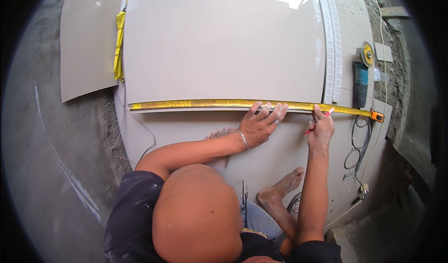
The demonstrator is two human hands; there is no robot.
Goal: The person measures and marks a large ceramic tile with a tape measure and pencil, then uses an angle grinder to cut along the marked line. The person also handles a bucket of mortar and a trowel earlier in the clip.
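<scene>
A large pale glossy tile point(224, 53) lies in front of me, and a yellow tape measure point(186, 104) stretches along its near edge. The tape's orange case point(377, 116) rests past the tile's right end. My left hand point(260, 124) reaches over the edge with its fingers bent on the tape, holding it against the tile; its thumb is hidden. Farther right, my right hand point(322, 127) pinches a slim red pencil point(329, 111), slanted, its white end up. A fingertip of that hand touches the tape.
At the right lie an angle grinder point(360, 83) with a yellow disc and a dark looped cord point(353, 158). White slotted strips point(332, 44) run along the tile's right side. A folded yellow strap point(119, 48) lies at its left, beside another pale panel point(86, 44). Bare feet point(280, 187) are near.
</scene>
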